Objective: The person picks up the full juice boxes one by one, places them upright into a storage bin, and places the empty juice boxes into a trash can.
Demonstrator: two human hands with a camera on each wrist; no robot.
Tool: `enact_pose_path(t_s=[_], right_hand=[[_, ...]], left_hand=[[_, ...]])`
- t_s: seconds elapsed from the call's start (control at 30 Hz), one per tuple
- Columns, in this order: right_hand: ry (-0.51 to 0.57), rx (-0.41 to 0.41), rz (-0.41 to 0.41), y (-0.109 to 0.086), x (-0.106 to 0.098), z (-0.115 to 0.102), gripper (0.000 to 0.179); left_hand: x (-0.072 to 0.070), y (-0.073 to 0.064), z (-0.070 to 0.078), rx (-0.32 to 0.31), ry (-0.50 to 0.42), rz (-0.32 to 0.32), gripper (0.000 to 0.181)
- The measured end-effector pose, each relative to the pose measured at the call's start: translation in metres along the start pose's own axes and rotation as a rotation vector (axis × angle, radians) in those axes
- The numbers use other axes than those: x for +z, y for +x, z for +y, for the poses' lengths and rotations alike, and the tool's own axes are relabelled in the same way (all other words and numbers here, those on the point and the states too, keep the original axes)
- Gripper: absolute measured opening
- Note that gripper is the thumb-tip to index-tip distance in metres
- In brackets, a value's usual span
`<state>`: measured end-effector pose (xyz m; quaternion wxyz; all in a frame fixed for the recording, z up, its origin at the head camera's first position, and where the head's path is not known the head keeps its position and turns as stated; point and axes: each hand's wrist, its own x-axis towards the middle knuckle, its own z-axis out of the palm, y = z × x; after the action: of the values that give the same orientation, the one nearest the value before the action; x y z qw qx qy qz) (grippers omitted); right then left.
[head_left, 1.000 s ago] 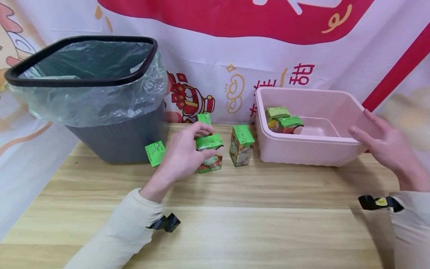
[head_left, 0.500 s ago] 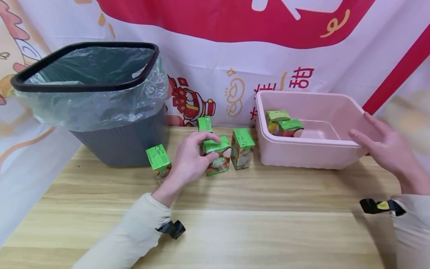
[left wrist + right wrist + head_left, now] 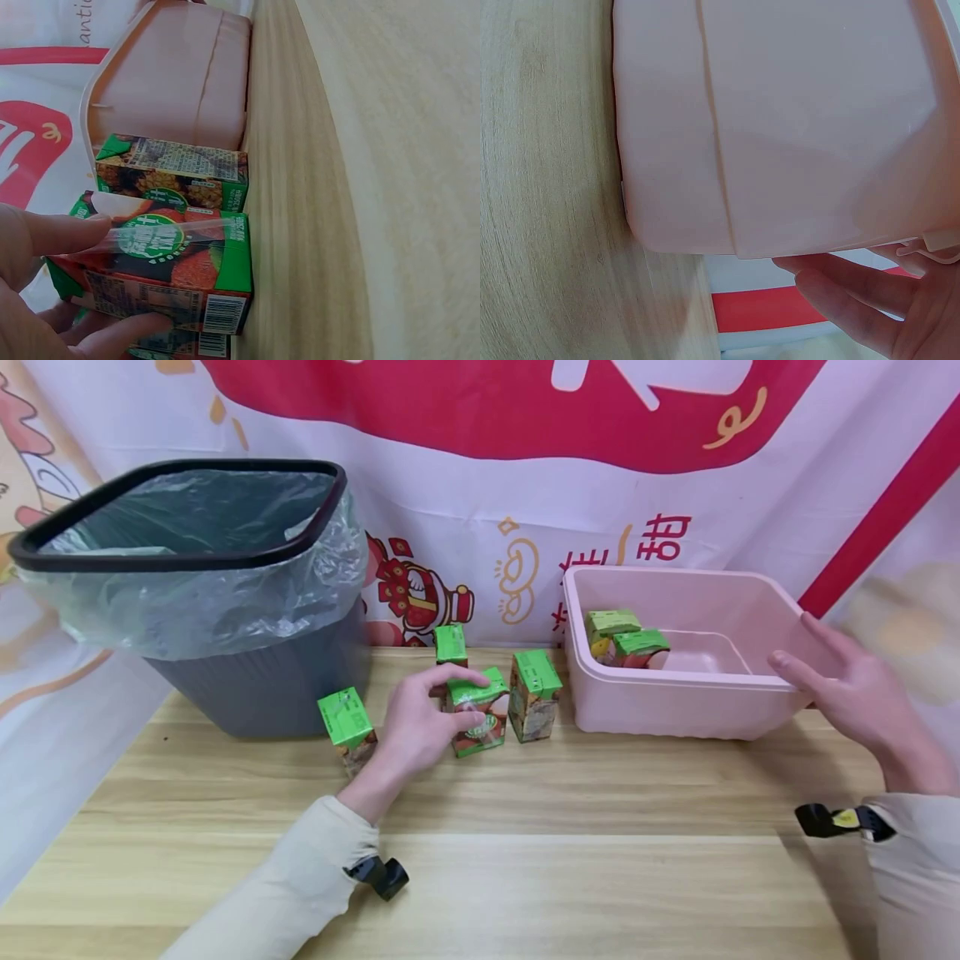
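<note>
In the head view my left hand (image 3: pixel 422 714) grips a green-topped juice box (image 3: pixel 482 727) standing on the table, thumb on its front and fingers behind. The left wrist view shows strawberries printed on this juice box (image 3: pixel 176 244). Close on its right stands a pineapple-printed juice box (image 3: pixel 534 697). Another juice box (image 3: pixel 451 645) is behind the hand, and one more juice box (image 3: pixel 347 722) stands left of it, partly hidden by the wrist. My right hand (image 3: pixel 862 693) holds the right rim of a pink plastic bin (image 3: pixel 690 702), thumb inside, fingers outside.
Two juice cartons (image 3: pixel 639 649) sit inside the pink bin at its left end. A dark grey trash can (image 3: pixel 255 689) with a clear liner stands at the left. A printed cloth (image 3: pixel 450 485) hangs behind the wooden table (image 3: pixel 570 877).
My left hand has shifted right with the strawberry juice box, narrowing the gap to the pineapple one. More of the leftmost juice box shows. My right hand stays on the bin's rim.
</note>
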<state>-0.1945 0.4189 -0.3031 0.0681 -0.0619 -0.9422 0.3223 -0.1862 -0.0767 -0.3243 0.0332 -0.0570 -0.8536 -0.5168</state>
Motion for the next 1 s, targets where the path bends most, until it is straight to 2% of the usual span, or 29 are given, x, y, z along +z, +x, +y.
enact_pose_path(t_s=[0.33,0.6,0.7,1.0], right_hand=[[-0.011,0.004,-0.006,0.001,-0.001,-0.001,0.088],[-0.018,0.001,-0.011,0.0,-0.003,-0.002,0.087],[-0.03,-0.004,-0.005,-0.001,-0.003,-0.003,0.087],[-0.04,-0.01,0.007,-0.002,0.001,-0.006,0.088]], left_hand=[[-0.006,-0.002,0.009,-0.018,-0.026,0.047,0.04],[-0.015,-0.008,0.026,0.064,-0.006,0.16,0.038],[-0.02,-0.01,0.033,0.103,-0.027,0.198,0.036],[-0.031,-0.007,0.063,0.193,-0.085,0.243,0.033]])
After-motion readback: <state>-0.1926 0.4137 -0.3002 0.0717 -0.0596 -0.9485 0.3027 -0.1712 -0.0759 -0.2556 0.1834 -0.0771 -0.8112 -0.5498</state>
